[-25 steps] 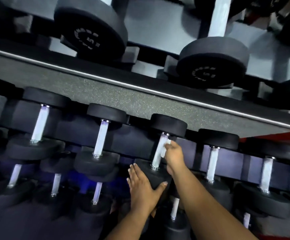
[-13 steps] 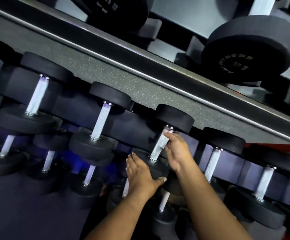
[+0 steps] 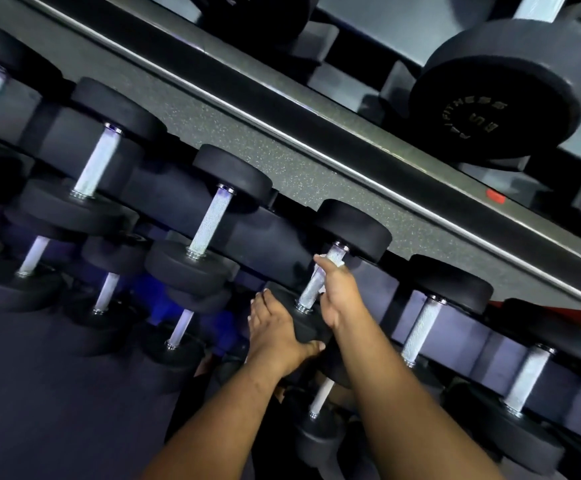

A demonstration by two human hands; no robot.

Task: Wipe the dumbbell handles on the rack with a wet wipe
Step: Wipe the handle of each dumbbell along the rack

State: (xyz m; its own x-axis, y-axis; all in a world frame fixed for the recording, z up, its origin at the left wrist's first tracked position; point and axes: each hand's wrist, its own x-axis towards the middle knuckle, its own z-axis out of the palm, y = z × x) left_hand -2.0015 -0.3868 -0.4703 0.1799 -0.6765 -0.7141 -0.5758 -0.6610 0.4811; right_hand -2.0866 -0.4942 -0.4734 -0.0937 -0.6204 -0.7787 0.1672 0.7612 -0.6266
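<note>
Best done by steadying first: left hand [image 3: 277, 329] laid flat over the near head of the dumbbell [image 3: 353, 230] on the middle tier of the rack [image 3: 282, 133], fingers straight and spread along the rubber, thumb hooked round the lower edge, forearm reaching up from bottom centre; worth keeping that press firm so the weight cannot roll in its cradle; just to the right, knurled handle [image 3: 311, 287] running up and away between the two heads, lower half bare and bright; wet wipe [image 3: 322, 268] showing only as white slivers at the thumb and under the palm, wrapped against the steel; right hand [image 3: 337, 289] curled round the upper half of the handle, thumb across the front, fingers hidden behind so their exact lie cannot be told, wrist bent slightly inward, forearm coming in from the lower right; advisable to twist while sliding down the full length, reaching the collar at each end, before moving to the untouched neighbour [image 3: 420, 329] on the right.
</note>
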